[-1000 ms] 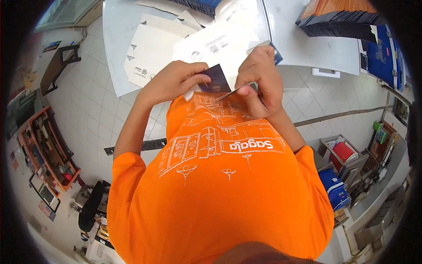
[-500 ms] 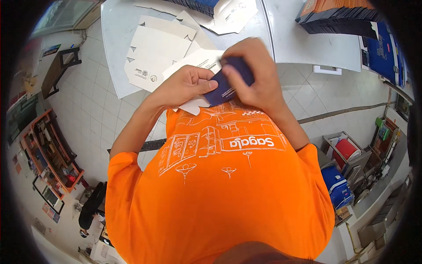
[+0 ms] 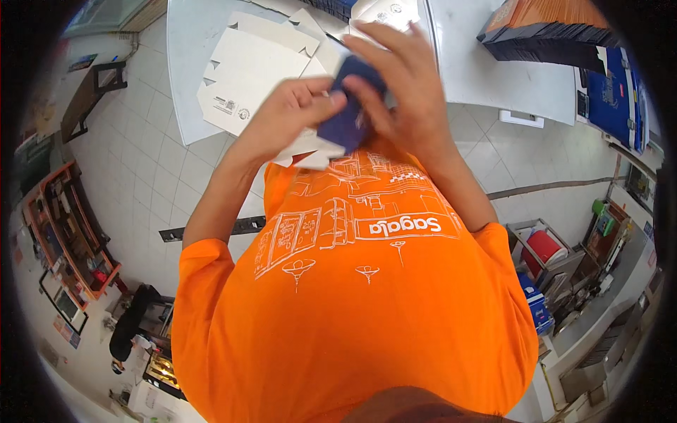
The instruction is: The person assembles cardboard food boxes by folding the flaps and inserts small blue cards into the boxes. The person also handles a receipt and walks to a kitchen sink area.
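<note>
A dark blue cardboard carton point(image 3: 345, 127), partly folded with pale flaps on its lower left side, is held close in front of my orange shirt. My left hand point(image 3: 282, 116) pinches its left edge, thumb on the near face. On the other side, my right hand point(image 3: 412, 95) has its fingers spread above the carton, its thumb against or close to the blue face; motion blurs this hand. Just beyond, flat cream carton blanks point(image 3: 261, 67) with notched edges lie overlapping on the grey-white table point(image 3: 185, 92).
A tall stack of orange and dark blanks point(image 3: 550, 32) stands on the table at the far right, near a blue case point(image 3: 612, 95). More dark blue blanks lie at the far edge. Behind at lower left, another person point(image 3: 134, 321) in black is present. A red roll point(image 3: 544, 248) sits at right.
My right hand has gone from gripping the carton's upper part to fingers spread. The carton has tipped more upright and shifted slightly left. My left hand keeps its hold.
</note>
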A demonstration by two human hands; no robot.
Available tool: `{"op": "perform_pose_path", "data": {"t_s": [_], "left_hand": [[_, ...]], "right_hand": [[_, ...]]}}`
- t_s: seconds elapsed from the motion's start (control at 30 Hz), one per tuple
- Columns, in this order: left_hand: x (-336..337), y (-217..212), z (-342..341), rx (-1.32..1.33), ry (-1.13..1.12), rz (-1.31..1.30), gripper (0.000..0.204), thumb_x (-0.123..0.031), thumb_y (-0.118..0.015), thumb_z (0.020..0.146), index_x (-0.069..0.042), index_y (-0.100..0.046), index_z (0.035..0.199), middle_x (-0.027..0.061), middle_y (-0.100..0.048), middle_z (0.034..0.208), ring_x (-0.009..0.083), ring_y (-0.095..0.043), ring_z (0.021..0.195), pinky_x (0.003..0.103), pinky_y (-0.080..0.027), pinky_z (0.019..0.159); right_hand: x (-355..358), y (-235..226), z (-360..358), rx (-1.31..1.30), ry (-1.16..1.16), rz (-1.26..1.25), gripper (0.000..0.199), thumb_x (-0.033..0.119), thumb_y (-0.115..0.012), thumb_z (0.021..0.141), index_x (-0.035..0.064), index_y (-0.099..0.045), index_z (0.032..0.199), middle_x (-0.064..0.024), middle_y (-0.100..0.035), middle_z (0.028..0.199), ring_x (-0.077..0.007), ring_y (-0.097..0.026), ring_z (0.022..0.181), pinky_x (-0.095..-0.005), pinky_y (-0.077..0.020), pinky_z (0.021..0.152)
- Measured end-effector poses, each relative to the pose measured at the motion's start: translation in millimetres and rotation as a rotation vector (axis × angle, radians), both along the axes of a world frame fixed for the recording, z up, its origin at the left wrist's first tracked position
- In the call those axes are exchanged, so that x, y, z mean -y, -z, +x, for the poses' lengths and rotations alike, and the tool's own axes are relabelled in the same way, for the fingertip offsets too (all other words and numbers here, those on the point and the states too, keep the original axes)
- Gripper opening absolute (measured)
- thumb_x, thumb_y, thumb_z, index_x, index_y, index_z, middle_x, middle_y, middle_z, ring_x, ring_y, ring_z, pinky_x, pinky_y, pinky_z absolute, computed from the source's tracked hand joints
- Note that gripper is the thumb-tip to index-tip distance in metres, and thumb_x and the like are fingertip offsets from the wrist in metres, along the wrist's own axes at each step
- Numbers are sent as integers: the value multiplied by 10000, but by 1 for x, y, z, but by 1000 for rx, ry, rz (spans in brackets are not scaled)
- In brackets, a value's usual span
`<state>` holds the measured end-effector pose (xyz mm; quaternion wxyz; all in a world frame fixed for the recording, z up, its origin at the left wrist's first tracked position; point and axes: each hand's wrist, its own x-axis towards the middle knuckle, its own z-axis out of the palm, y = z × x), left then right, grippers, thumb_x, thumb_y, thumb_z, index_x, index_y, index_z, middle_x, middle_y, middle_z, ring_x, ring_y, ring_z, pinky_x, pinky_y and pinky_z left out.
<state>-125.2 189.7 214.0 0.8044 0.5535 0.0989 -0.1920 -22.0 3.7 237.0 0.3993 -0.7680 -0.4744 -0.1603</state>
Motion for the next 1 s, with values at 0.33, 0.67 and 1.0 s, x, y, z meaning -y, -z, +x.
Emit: {"op": "perform_pose_path", "data": {"t_s": [0.33, 0.67, 1.0], "left_hand": [[6, -11, 19, 260, -519, -155, 312, -182, -572, 1041, 25, -595, 1273, 101, -720, 1138, 149, -718, 971, 297, -607, 842], [47, -30, 20, 301, -609, -51, 292, -283, -714, 971, 0, -666, 912, 21, -669, 768, 55, -598, 650, 205, -527, 638], [48, -23, 30, 390, -570, -257, 266, -238, -584, 1050, 13, -655, 998, 31, -668, 869, 57, -611, 717, 241, -551, 693]], "right_hand": [[12, 14, -12, -176, -141, -61, 403, 165, -861, 691, 212, -735, 1071, -102, -511, 1276, -343, -463, 1241, -422, -456, 997], [-16, 7, -12, -89, 63, 394, 778, 79, -859, 673, -58, -524, 1361, -178, -609, 1209, -368, -566, 1129, -421, -481, 979], [24, 2, -14, -79, -134, -89, 514, 62, -744, 835, -52, -613, 1319, -321, -329, 1565, -449, -397, 1420, -471, -342, 1165]]}}
